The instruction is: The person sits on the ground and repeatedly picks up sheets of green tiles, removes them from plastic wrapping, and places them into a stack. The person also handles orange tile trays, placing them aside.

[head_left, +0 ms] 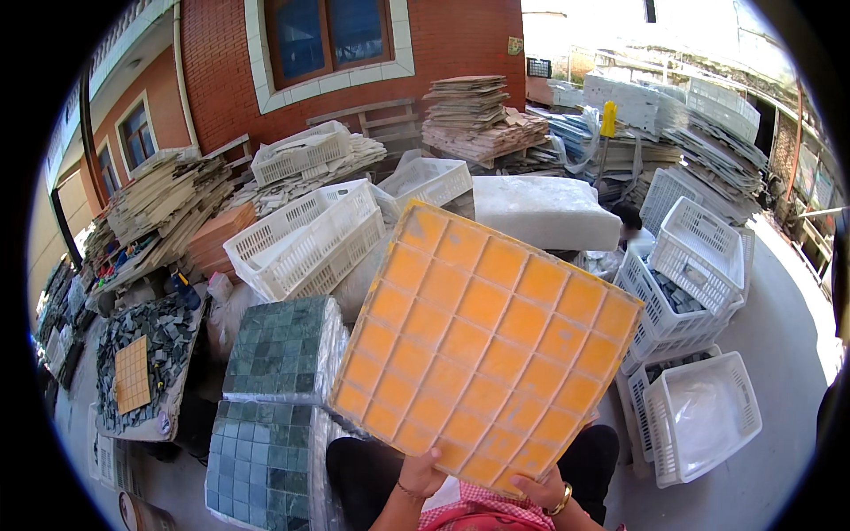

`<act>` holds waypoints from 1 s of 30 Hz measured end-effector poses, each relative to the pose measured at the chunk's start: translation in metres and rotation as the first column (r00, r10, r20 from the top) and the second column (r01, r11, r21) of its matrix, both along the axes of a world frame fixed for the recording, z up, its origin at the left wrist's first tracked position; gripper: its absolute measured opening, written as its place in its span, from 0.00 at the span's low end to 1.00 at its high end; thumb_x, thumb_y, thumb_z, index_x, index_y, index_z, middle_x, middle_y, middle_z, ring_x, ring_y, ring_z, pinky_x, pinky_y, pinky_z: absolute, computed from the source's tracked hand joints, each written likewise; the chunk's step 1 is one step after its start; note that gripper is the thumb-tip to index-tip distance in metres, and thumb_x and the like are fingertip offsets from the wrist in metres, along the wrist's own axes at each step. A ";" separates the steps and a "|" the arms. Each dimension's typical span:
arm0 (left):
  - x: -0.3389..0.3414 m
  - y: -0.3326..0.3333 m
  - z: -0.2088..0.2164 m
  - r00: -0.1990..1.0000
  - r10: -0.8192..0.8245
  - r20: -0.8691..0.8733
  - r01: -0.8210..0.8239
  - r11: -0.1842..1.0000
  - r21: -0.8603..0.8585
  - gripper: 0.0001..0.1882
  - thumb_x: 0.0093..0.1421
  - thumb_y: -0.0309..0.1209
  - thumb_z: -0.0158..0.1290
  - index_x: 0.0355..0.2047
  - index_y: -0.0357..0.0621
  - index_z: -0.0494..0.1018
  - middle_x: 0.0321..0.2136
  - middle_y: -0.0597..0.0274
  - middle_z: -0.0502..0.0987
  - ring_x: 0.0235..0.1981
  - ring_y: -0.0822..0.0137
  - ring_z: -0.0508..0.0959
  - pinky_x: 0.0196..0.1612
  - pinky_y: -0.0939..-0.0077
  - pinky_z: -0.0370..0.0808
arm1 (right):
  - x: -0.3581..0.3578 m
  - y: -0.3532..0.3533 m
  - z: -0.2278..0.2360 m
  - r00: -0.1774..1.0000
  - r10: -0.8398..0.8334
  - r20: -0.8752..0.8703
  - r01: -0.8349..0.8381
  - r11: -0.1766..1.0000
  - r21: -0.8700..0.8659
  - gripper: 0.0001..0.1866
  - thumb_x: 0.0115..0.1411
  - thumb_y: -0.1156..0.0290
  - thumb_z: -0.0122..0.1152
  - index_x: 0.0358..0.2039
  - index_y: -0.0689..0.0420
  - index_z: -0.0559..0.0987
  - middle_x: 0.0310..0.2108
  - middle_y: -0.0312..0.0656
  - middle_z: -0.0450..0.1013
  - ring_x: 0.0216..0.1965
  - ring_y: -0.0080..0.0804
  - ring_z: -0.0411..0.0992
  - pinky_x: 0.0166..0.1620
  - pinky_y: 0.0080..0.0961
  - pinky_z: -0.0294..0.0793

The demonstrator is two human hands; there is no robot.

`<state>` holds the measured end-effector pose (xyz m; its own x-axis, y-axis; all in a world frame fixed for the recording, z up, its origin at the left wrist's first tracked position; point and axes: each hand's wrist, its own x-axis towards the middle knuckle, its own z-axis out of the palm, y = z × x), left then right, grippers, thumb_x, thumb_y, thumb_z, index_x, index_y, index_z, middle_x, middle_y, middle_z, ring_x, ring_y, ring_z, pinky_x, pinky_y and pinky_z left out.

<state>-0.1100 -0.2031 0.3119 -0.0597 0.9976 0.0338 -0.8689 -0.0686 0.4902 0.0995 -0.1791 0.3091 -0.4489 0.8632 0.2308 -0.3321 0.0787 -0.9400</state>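
Head view: left hand (421, 475) grips the near edge of an orange grid board (482, 345), thumb on top; right hand (544, 491) holds that edge farther right, thumb likewise. Fingers beneath hidden; cannot tell their spread. Judgement: even pressure at both thumbs should steady the board, its far side showing no support. Around, left to right: table (183, 384) with dark tile chips (162, 339) and smaller orange grid (133, 374), green tile stacks (276, 354), white crates (359, 255), white block (540, 212), right-hand crates (664, 434). Stacks and right-hand crates likely limit sideways swing.

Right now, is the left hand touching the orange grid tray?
Touching: the head view shows the left hand gripping the near edge of the orange grid tray, its thumb lapping over that edge.
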 end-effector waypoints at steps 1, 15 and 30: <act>-0.003 -0.002 -0.001 0.999 -0.042 -0.016 0.042 0.999 -0.018 0.31 0.47 0.26 0.53 0.52 0.44 0.54 0.48 0.57 0.63 0.50 0.58 0.63 0.51 0.56 0.62 | 0.002 0.001 -0.004 1.000 0.008 0.029 -0.009 0.999 0.031 0.22 0.47 0.78 0.58 0.43 0.63 0.66 0.38 0.41 0.69 0.40 0.28 0.67 0.42 0.25 0.66; -0.096 -0.088 0.031 0.864 0.499 -0.067 -0.501 0.865 -0.018 0.28 0.47 0.26 0.52 0.49 0.37 0.57 0.46 0.54 0.66 0.47 0.59 0.67 0.49 0.62 0.64 | 0.077 0.145 -0.061 0.626 -0.084 0.775 -0.033 0.990 0.135 0.31 0.39 0.68 0.64 0.45 0.62 0.66 0.36 0.48 0.69 0.38 0.37 0.68 0.42 0.29 0.66; -0.264 -0.395 0.002 -0.235 0.964 -0.128 -0.905 -0.264 -0.333 0.18 0.45 0.17 0.45 0.40 0.33 0.62 0.38 0.53 0.69 0.42 0.57 0.69 0.43 0.65 0.71 | 0.130 0.193 -0.140 0.055 -0.123 0.991 -0.190 0.973 0.132 0.18 0.42 0.68 0.57 0.36 0.62 0.74 0.29 0.49 0.72 0.34 0.40 0.70 0.38 0.27 0.68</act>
